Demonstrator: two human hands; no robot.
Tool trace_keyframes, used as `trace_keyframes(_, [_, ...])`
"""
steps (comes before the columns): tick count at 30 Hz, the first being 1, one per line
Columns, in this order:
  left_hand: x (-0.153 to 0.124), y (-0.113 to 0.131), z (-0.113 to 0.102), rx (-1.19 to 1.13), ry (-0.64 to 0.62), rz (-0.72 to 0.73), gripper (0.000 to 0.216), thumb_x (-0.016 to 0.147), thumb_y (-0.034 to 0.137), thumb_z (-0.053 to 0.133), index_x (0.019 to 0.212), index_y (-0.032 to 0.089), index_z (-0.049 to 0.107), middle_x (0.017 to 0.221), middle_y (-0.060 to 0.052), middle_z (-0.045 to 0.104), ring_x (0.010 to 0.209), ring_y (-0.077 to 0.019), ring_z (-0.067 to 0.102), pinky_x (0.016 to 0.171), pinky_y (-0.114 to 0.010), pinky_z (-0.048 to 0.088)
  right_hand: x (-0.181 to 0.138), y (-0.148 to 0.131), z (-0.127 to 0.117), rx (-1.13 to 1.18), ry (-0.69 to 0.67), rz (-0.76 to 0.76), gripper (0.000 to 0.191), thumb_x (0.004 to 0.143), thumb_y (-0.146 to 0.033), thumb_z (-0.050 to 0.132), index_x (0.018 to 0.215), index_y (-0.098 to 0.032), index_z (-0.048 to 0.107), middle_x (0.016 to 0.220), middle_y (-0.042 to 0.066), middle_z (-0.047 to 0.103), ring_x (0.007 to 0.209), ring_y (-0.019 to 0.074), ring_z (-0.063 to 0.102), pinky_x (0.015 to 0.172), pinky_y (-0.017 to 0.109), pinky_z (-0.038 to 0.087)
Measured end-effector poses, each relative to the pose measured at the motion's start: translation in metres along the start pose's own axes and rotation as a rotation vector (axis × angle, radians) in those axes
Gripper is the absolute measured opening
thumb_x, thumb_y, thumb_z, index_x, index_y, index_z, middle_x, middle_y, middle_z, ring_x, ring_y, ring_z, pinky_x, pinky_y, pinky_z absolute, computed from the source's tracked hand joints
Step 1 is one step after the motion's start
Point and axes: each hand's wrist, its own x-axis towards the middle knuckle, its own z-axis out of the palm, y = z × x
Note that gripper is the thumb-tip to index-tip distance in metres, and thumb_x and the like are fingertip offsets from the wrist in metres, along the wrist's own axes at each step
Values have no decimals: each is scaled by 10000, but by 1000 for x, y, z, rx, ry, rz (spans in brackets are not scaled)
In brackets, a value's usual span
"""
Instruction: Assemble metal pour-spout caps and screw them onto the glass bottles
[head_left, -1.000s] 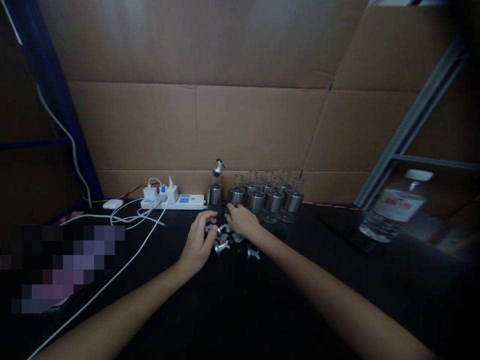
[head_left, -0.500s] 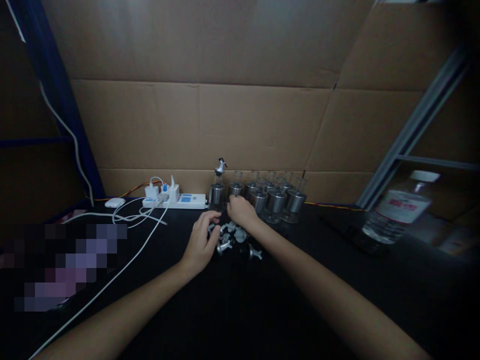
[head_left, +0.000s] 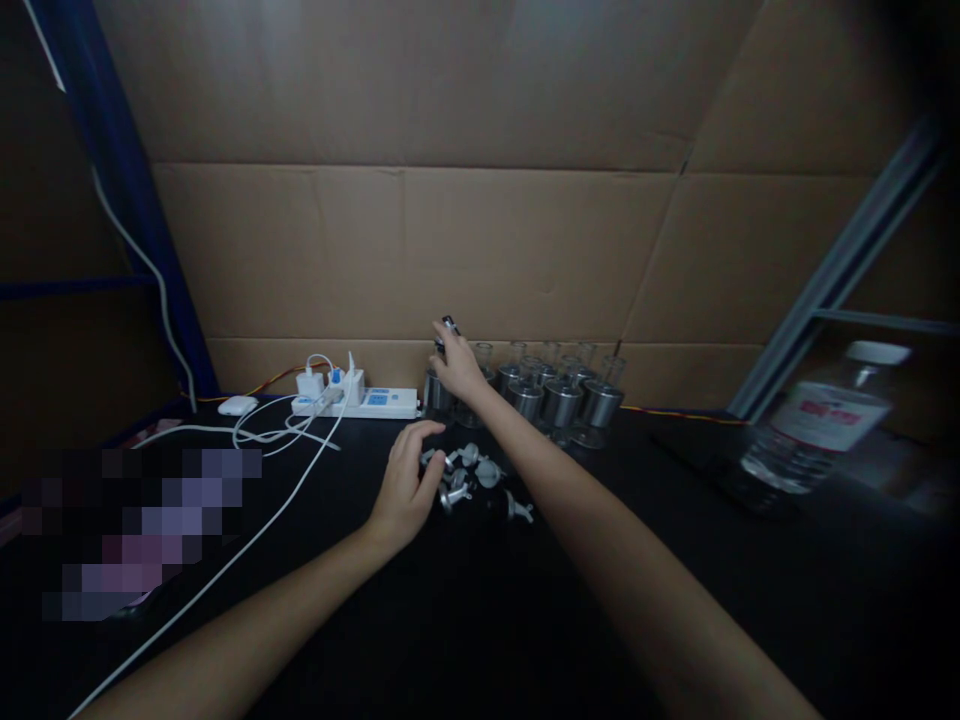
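Observation:
Up at the leftmost glass bottle (head_left: 438, 396), my right hand (head_left: 459, 368) has its fingers around the pour spout (head_left: 450, 324) in its neck. The hand hides most of the spout and neck; the spout's dark tip shows above the fingers. My left hand (head_left: 409, 485) rests on the table with curved fingers and thumb apart, holding nothing. Just right of it lies a loose pile of silver pour spouts (head_left: 487, 473), with another spout (head_left: 519, 510) at the pile's near right edge. Several open-necked bottles with metal sleeves (head_left: 561, 402) stand in a group to the right.
A white power strip (head_left: 390, 403) with plugged-in chargers lies left of the bottles, and a white cable (head_left: 285, 505) runs toward me. A large clear labelled bottle (head_left: 821, 425) stands at the right. Cardboard (head_left: 525, 250) walls the back. A pixelated patch covers the left side.
My right hand has moved up and slightly left, from low beside the bottles to the spout on the leftmost one. My left hand has barely moved. The view has shifted slightly.

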Motion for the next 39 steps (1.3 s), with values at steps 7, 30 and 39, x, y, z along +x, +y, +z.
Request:
trace_keyframes(7, [-1,-4,2,6,36,-24,263,812,183,391,1072,158,422,1058,-86,479,1038,-189,425,905,-352,320,-12,1,1,17,64,-2,362,717,-90,423,1070,-172,423,977,104,487,955,220,466,813,378,378])
trace_keyframes(30, [-11,8,-4,-81,-17,248,529,809,517,223,1186,174,364,1223,-121,386,1167,-266,306,971,-456,210,-133,-80,-89,172,107,-301,349,804,-211,411,1145,-285,408,1028,33,514,938,165,500,806,321,437])
trace_keyframes(39, [-13,11,-4,-61,-121,255,592,705,563,423,1149,175,360,1144,-129,441,1104,-279,372,935,-468,253,-155,-62,-68,351,133,-185,741,777,-225,471,1310,-274,-41,1187,89,444,1024,210,495,821,374,459])
